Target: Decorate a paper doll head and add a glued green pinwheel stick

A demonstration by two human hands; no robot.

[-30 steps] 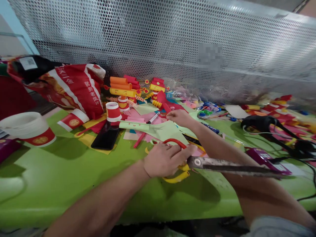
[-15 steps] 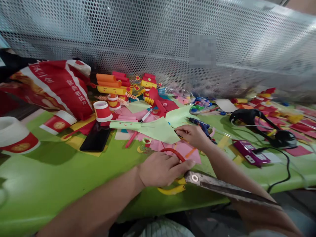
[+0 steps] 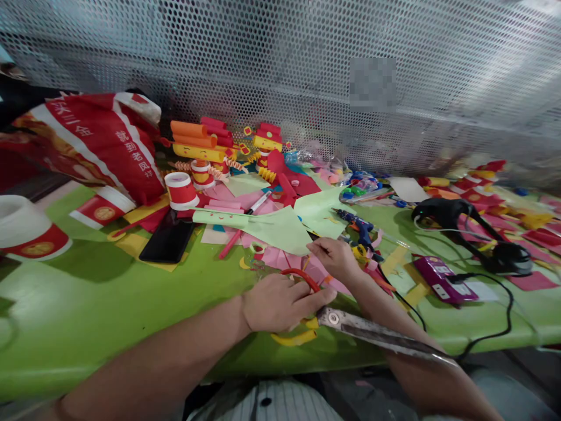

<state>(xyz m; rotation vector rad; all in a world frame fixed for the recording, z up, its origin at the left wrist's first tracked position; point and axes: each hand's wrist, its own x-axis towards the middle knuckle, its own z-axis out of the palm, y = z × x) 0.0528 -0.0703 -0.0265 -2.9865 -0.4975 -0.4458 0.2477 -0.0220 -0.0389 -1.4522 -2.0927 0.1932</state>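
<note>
My left hand (image 3: 284,301) is wrapped around the handles of a big pair of scissors (image 3: 377,334), one red and one yellow. Their worn metal blades are closed and point right, passing over my right forearm. Beyond them, my right hand (image 3: 336,258) is closed in a pinch at the edge of the light green paper (image 3: 280,229); what the fingertips hold, if anything, is too small to make out. Pink paper scraps (image 3: 280,258) lie between the two hands. A blue glue gun (image 3: 357,223) rests just beyond my right hand.
To the left are paper cups (image 3: 181,192), a black phone (image 3: 167,240) and a red bag (image 3: 99,143). Paper figures (image 3: 199,153) stand at the back before a perforated metal screen (image 3: 263,70). A purple power strip (image 3: 442,279), its cord and black headphones (image 3: 473,234) are at right.
My right hand has drawn slightly towards me, away from the green paper's middle. The scissors in my left hand have shifted a little left in view. The whole view has moved slightly.
</note>
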